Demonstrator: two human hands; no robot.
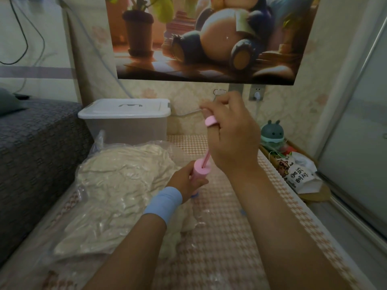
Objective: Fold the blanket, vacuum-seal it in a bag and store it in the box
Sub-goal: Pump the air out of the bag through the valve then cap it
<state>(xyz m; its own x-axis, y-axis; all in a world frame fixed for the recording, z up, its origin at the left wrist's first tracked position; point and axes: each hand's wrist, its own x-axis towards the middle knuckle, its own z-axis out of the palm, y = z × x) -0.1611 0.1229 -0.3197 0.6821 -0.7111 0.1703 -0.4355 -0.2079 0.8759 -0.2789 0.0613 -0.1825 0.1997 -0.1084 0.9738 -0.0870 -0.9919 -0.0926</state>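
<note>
A cream blanket (117, 185) lies wrinkled and compressed inside a clear vacuum bag (92, 155) on the checked mat, left of centre. My left hand (186, 181), with a blue wristband, grips the pink pump cylinder (200, 171), which stands upright on the bag. My right hand (232, 139) holds the pink plunger handle (211, 121) raised above the cylinder, the thin rod drawn out between them. A white-lidded clear storage box (125, 120) stands shut at the back, beyond the bag.
A grey sofa (31, 147) borders the mat on the left. To the right a tray holds a green toy (272, 130) and a printed white packet (297, 174). A glass door (356, 143) runs along the right side. A poster hangs above.
</note>
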